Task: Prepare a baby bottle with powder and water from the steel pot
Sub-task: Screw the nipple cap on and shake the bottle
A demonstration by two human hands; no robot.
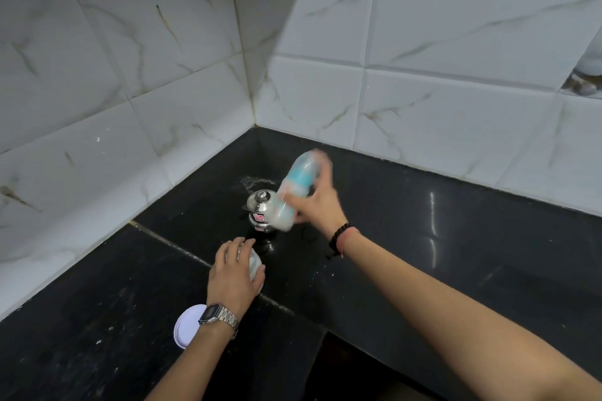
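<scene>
Black stone counter [423, 238], set in a corner of white marbled wall tiles [423, 42]; surface speckled with pale flecks and a faint whitish smear near the back corner.

Baby bottle [294, 192]: clear body with blue and white markings, blurred; held in the air above the counter, tilted, upper end leaning toward the back right, lower end down at the left, just in front of the pot; whitish contents show in the lower part, level not readable through the blur.

Right hand [317, 205]: fingers wrapped closed around the bottle's middle; dark bead bracelet [338, 238] and a red thread at the wrist.

Steel pot [259, 210]: small, polished, lid on with a knob on top; pink label on its side; stands on the counter near the corner, partly hidden by the bottle; contents not visible.

Small container [255, 262]: pale, standing on the counter in front of the pot, mostly covered; contents cannot be told.

Left hand [233, 277]: cupped over the small container from above, fingers curled down its sides; metal wristwatch [216, 317] on the wrist.

White round lid [185, 325]: lies flat on the counter, beside the left wrist, apart from the container.
</scene>
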